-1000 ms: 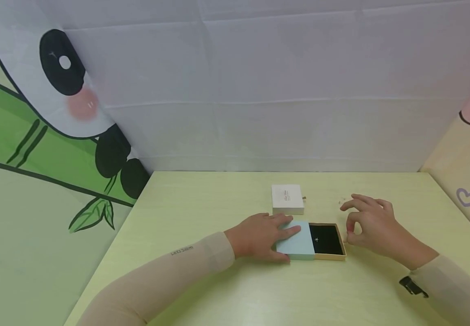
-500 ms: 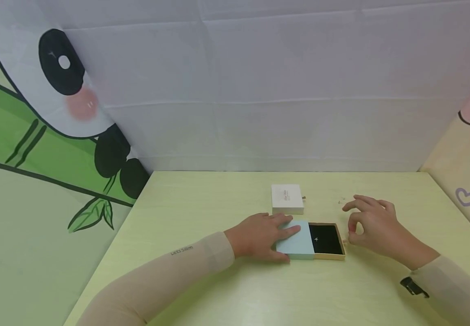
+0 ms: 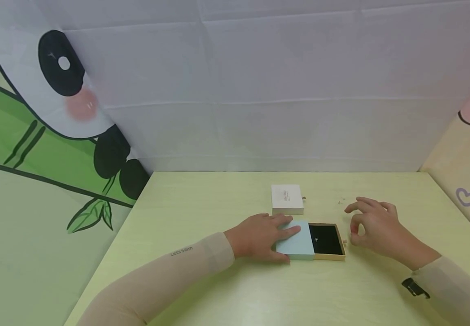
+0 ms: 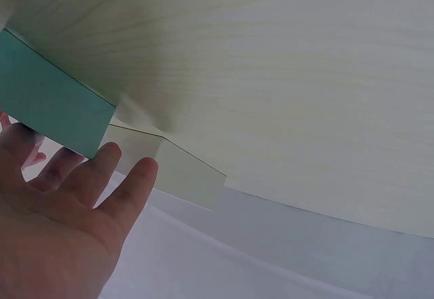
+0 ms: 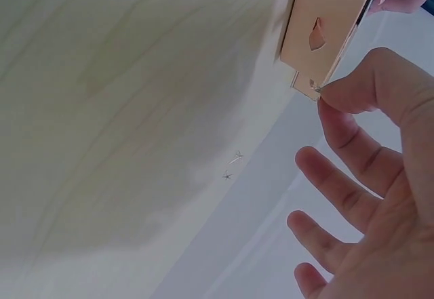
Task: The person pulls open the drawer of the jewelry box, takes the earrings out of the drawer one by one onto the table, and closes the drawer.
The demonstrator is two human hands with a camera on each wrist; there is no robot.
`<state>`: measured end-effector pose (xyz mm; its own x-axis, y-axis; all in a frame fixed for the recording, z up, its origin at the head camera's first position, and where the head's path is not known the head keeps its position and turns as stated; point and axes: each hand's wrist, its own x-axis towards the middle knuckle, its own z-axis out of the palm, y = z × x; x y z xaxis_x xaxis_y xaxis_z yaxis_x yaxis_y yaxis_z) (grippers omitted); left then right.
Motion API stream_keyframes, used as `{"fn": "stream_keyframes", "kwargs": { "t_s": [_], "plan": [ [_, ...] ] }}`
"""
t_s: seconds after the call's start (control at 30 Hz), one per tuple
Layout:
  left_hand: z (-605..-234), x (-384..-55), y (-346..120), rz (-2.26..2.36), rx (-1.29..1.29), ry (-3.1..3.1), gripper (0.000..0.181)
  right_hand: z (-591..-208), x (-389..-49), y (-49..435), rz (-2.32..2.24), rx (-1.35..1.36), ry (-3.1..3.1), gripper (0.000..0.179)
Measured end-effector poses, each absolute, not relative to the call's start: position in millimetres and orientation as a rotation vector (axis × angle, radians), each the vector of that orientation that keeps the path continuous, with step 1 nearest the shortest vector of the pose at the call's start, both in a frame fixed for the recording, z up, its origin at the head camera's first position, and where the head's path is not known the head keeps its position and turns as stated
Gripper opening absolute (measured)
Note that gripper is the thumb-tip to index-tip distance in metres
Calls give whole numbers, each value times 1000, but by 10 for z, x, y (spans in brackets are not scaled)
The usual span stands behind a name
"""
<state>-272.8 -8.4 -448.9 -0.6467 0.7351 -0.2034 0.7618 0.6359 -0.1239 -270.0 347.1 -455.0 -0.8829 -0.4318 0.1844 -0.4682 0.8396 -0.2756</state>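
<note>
In the head view my left hand [image 3: 263,237] lies with spread fingers over a light blue box sleeve [image 3: 300,244]. From the sleeve's right side a tan drawer [image 3: 330,256] stands partly out, its black lining bearing a small silvery star piece [image 3: 316,240]. Just right of the drawer, my right hand [image 3: 377,228] pinches a tiny silvery piece of jewellery [image 5: 314,87] between thumb and forefinger; its exact kind is too small to tell. The other right fingers are spread. A ribbon pull tab [image 5: 317,34] sticks out of the drawer's end, apart from the fingertips.
Behind the sleeve stands a small white box [image 3: 286,198] with a tab on its right side. A thin silvery piece with star ends [image 5: 234,163] lies on the pale table [image 3: 202,194]. A white cloth [image 3: 259,90] hangs along the back edge.
My right hand has drifted slightly right, away from the drawer, so the pull tab shows more. My left hand and the boxes have stayed in place.
</note>
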Motion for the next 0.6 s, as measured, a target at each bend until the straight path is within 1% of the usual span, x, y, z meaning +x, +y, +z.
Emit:
{"fn": "stream_keyframes", "kwargs": {
  "t_s": [0.6],
  "plan": [
    [-4516, -2747, -82, -315, 1262, 2722, 88, -4643, -2731, 3513, 433, 706, -2928, 41]
  ]
}}
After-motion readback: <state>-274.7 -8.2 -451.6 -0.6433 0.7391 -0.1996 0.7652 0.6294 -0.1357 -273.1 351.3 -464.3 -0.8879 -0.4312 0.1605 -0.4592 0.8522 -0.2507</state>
